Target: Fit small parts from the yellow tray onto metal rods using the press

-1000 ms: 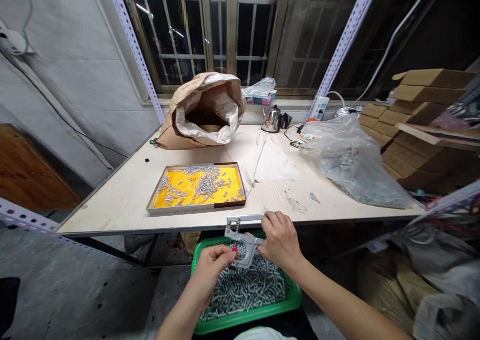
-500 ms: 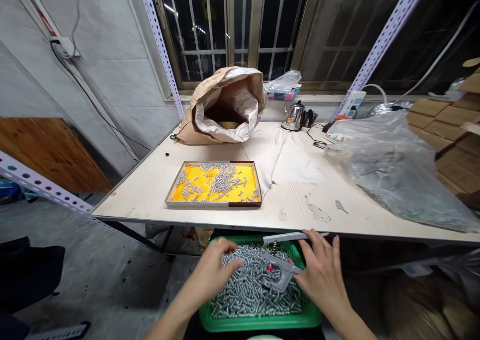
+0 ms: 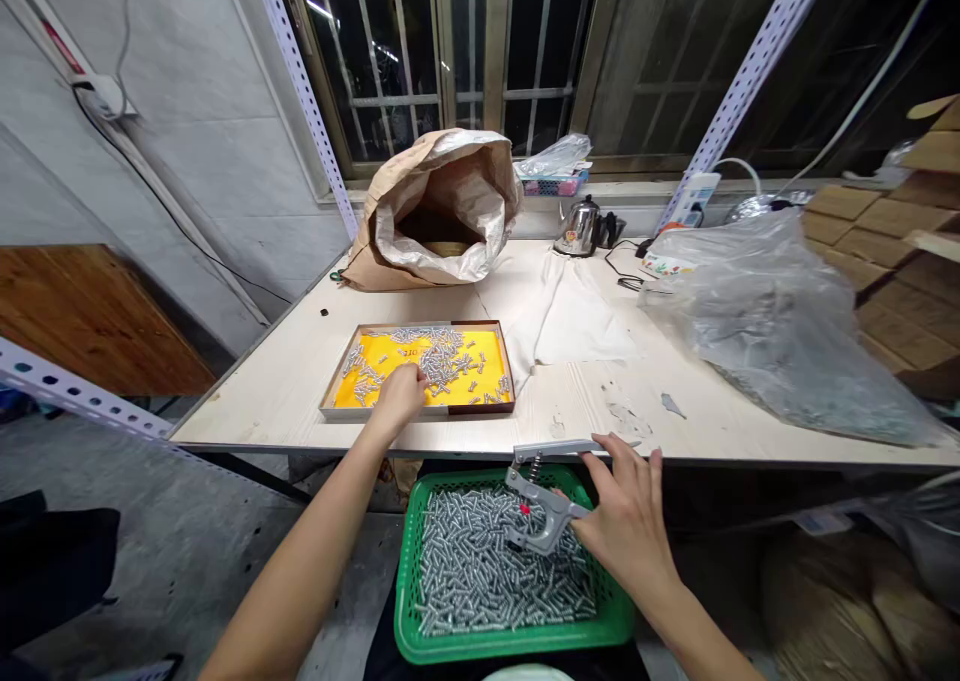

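Observation:
My right hand (image 3: 626,511) grips grey metal hand pliers (image 3: 551,521) with a coil spring and a red dot. Their handles are spread, and the jaw end hangs over the green basket (image 3: 517,643). Small silver screw-like pieces (image 3: 495,571) fill that basket. My left hand (image 3: 403,393) reaches over the front rim of a shallow box (image 3: 450,409) on the table. Its fingers are pinched together at the small metal pieces (image 3: 442,361) lying on the box's yellow bottom. What sits between those fingertips is hidden.
A large open paper sack (image 3: 442,211) lies behind the box. A steel kettle (image 3: 577,229) stands near the window. To the right are a clear plastic bag (image 3: 780,331) and stacked cardboard boxes (image 3: 892,251). The table's front edge (image 3: 300,449) runs just behind the basket.
My left hand has moved from above the basket forward and left to the box, its fingers closing. My right hand still holds the pliers over the basket. The view has shifted slightly.

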Available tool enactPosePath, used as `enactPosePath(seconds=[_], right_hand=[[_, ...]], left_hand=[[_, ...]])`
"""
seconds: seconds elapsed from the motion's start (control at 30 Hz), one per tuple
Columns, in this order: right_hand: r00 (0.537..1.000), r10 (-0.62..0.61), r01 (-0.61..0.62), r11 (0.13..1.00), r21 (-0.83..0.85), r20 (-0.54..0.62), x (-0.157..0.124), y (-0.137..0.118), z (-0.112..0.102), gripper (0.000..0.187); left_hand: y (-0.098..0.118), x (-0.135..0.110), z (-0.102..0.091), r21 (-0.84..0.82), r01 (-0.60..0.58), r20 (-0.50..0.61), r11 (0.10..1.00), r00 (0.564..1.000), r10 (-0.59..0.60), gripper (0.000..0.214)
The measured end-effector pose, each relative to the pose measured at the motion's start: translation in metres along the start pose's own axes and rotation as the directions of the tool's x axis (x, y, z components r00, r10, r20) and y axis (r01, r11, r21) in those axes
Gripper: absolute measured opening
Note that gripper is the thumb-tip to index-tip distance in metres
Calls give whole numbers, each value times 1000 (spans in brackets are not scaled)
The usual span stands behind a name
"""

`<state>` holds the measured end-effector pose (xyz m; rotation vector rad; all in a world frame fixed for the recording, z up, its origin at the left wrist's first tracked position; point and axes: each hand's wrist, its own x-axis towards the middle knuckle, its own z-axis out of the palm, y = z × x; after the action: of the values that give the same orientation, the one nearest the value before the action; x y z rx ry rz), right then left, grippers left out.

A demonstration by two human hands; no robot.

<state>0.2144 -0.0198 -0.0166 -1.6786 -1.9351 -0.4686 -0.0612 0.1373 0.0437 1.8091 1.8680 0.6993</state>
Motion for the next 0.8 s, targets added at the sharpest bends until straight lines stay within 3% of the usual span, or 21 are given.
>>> enactPosePath(seconds=[0.03, 0.1, 0.17, 0.23, 0.33, 0.53, 0.67, 0.8], right_hand=[[1000, 12, -12, 1000, -7, -2, 3, -1, 0, 39], [999, 33, -33, 999, -17, -9, 9, -2, -1, 39], [999, 40, -40, 999, -14, -1, 15, -4, -1, 40], [999, 36, -36, 999, 0, 18, 20, -8, -2, 42], [999, 27, -29, 999, 32, 41, 24, -14, -3, 46], [997, 26, -31, 997, 71, 77, 21, -23, -5, 50], [993, 36, -44, 996, 71, 114, 16, -25, -6, 54], [989, 48, -57, 996, 62, 138, 11, -26, -7, 58]], left_hand=[[3, -14, 2, -73, -12, -16, 997, 1000, 11, 9], [10, -47, 12, -339, 8, 52, 941, 999, 10, 11], [16, -82, 28, -611, 130, 226, 781, 974, 15, 19], [20, -112, 45, -716, 250, 335, 652, 942, 6, 24], [22, -137, 61, -741, 320, 373, 591, 927, -34, 25], [25, -141, 58, -671, 308, 405, 674, 914, -15, 24], [23, -143, 56, -581, 237, 373, 779, 928, -4, 22], [20, -147, 57, -470, 162, 405, 868, 913, 49, 19]])
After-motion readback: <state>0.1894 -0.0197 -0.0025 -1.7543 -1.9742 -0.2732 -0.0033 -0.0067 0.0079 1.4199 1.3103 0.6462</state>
